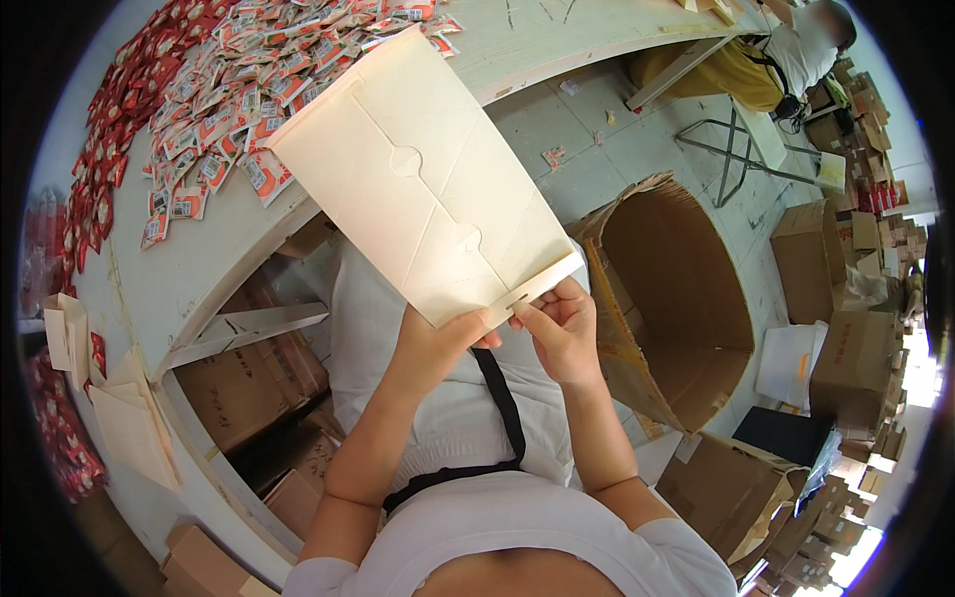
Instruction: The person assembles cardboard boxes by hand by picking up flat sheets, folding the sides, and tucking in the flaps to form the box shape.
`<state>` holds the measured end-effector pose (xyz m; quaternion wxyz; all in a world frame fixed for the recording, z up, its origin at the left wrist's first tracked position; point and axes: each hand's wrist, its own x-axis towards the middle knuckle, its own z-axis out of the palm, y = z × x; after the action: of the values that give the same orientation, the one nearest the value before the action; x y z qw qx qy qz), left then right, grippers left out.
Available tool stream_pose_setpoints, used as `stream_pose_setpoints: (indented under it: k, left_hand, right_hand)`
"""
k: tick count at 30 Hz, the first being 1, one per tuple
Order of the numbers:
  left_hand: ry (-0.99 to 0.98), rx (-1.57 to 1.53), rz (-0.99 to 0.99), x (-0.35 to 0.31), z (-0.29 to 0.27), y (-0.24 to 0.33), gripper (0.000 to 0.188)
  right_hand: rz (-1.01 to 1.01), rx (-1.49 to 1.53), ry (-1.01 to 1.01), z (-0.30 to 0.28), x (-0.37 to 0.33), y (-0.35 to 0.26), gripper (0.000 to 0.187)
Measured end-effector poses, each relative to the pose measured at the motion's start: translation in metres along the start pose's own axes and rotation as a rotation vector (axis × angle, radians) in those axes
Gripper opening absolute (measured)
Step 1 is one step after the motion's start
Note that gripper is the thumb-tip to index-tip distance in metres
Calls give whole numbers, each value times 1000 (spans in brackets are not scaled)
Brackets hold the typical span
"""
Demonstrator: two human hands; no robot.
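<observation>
A cream cardboard box is tilted over my lap, its far end reaching over the table edge. Its broad face shows interlocking flaps with rounded tabs and diagonal creases. My left hand grips the near left corner, thumb on top and most fingers hidden beneath. With thumb and fingers closed, my right hand pinches the narrow slotted flap along the near edge. On the table beyond the box lies a heap of small white-and-orange packets; red packets are piled to their left.
A large open carton stands on the floor to my right. More cartons are stacked at the far right. Folded cream boxes lie on the table at left. Another person sits near a folding stool.
</observation>
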<state>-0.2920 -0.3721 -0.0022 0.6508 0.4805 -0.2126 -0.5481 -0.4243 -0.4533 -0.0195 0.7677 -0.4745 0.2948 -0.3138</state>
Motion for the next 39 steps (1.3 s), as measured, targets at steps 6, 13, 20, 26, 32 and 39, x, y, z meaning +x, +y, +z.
stream_pose_setpoints:
  k: [6,13,20,26,32,39]
  left_hand:
    - [-55,-143,14,1,1,-8,17]
    - [58,308,270,-12,20,-88,34]
    - [-189,302,201,-16,44,-110,23]
    - [-341,375,50,-10,-13,-79,21]
    - [-319,100,163,-7,-63,43,65]
    - [-119,402,-8,-10,-50,51,18]
  right_hand:
    - [-150,129,-134,-4,1,-2,13]
    - [98,135,494,-4,1,19,33]
    - [-122,170,692,-56,-10,35,38]
    - [-355,2,715,-79,14,-6,37]
    - [-350,-401,437,-84,26,-44,38]
    - [-365,-523,328,-53,34,-84,36]
